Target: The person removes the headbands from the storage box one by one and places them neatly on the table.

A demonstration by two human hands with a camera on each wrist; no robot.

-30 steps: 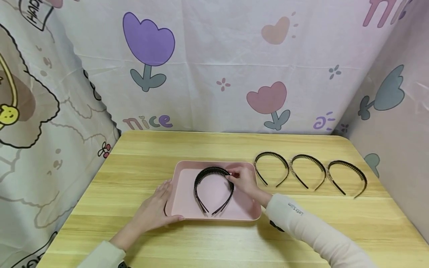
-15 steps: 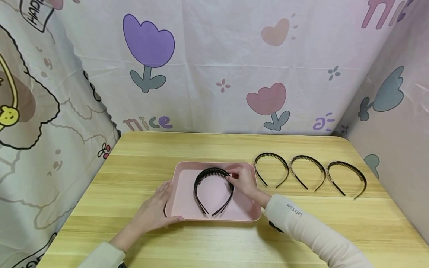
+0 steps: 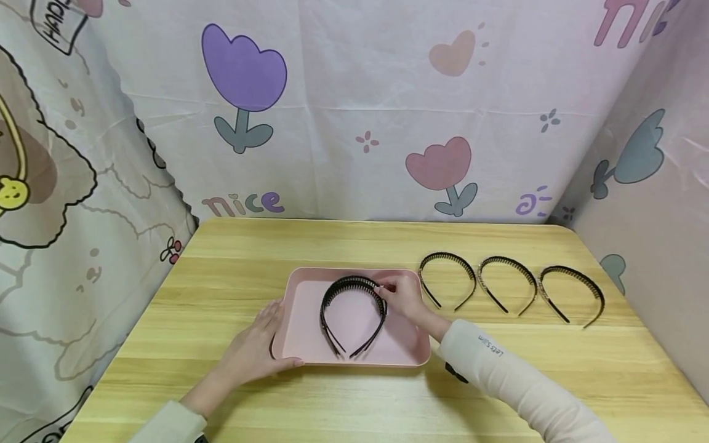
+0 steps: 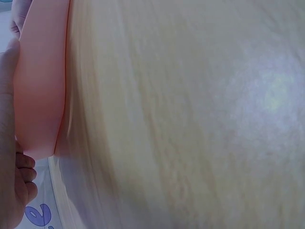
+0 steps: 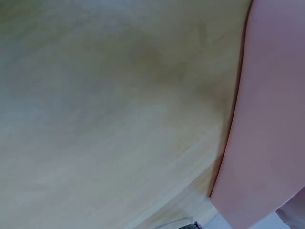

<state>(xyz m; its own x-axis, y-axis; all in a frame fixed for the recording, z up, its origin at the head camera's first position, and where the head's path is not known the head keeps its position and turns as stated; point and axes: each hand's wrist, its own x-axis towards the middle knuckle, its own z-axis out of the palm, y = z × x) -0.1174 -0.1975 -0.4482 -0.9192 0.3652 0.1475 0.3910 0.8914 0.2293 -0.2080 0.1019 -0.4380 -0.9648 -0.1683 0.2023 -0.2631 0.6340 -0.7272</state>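
Observation:
A shallow pink tray [image 3: 312, 317] lies on the wooden table, and black toothed headbands [image 3: 332, 292] are stacked in its middle with their ends toward the person. My right hand [image 3: 402, 296] reaches over the tray's right side and pinches the upper right of the headband stack between thumb and fingers. At the tray's left end, my left hand [image 3: 257, 341] holds the corner, thumb along the front wall and fingers along the left side. The left wrist view shows that hand's curled fingers [image 4: 27, 174] at the pink wall. The right wrist view shows the tray's outer wall [image 5: 271, 114], not the pinching fingers.
Three more black headbands lie in a row right of the tray: one near its corner [image 3: 471, 274], a middle one [image 3: 517, 264] and a far right one [image 3: 587, 280]. Behind the wooden table [image 3: 238, 246] hangs a printed cloth [image 3: 343, 74], with more cloth at both sides.

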